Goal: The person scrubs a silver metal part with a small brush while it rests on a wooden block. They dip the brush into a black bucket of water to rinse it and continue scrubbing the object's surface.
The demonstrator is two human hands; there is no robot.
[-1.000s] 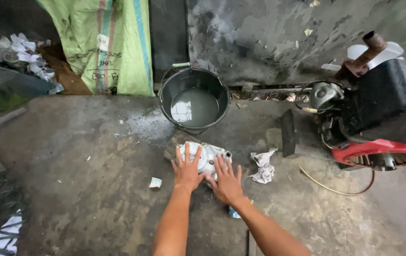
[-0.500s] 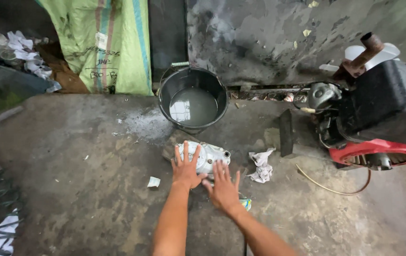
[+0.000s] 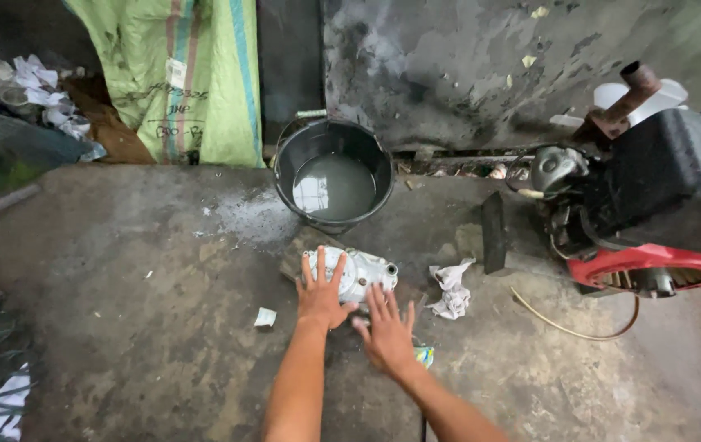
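Left hand (image 3: 322, 295) flat on metal casing (image 3: 359, 272); right hand (image 3: 386, 334) seemingly beside it

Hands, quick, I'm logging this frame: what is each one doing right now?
Left hand: open, fingers spread, pressed flat on the silver engine cover.
Right hand: open, fingers spread, beside the cover; contact with it cannot be told.

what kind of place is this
Probably a rough outdoor or backyard engine repair spot: a small engine on bare concrete, a metal engine cover under the left hand, and a black bucket.
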